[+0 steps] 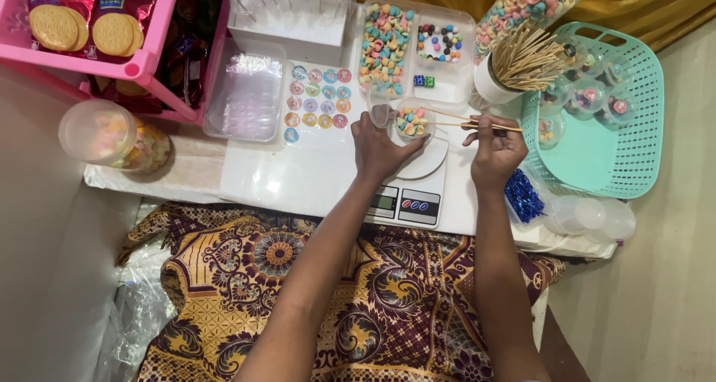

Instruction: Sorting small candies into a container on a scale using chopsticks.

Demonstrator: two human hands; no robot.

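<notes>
Head view looks down on a white desk (321, 173) with a green basket (626, 158) at the right. On the kitchen scale (418, 180) stands a small clear cup (410, 121) of pastel candies. The left hand (380, 149) curls around the cup. The right hand (496, 147) pinches wooden sticks (466, 121) over it. It looks like filling time; next needs a steady, gentle poke.

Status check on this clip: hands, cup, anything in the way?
Left hand steadies small clear plastic cup of pastel candies on white kitchen scale. Right hand holds thin wooden skewers. Nothing between them.
</notes>
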